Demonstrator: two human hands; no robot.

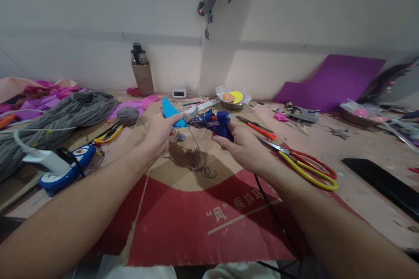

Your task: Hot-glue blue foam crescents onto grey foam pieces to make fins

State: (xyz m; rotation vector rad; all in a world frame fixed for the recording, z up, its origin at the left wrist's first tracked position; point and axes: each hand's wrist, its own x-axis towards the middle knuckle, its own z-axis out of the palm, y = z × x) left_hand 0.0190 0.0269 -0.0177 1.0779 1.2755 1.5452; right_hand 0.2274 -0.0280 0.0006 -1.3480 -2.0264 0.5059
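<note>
My left hand [161, 130] pinches a blue crescent-shaped piece [170, 108], whose curved tip points up and left. In my right hand [240, 141] is a blue hot glue gun [214, 121], its nozzle aimed left at the blue piece. The nozzle is close to that piece; whether they touch I cannot tell. Grey yarn [199, 161] trails down from near the blue piece and lies curled on the cardboard [183, 226]. A small grey star-like bit [180, 137] is beside my left fingers.
Scissors with red and yellow handles [309, 168] and an orange craft knife [262, 130] lie right of my right hand. A black cord [270, 202] crosses the cardboard. Leftward are a blue power strip [67, 170], a yellow cutter [109, 133] and grey yarn skeins [72, 113]. A bottle [143, 74] stands behind.
</note>
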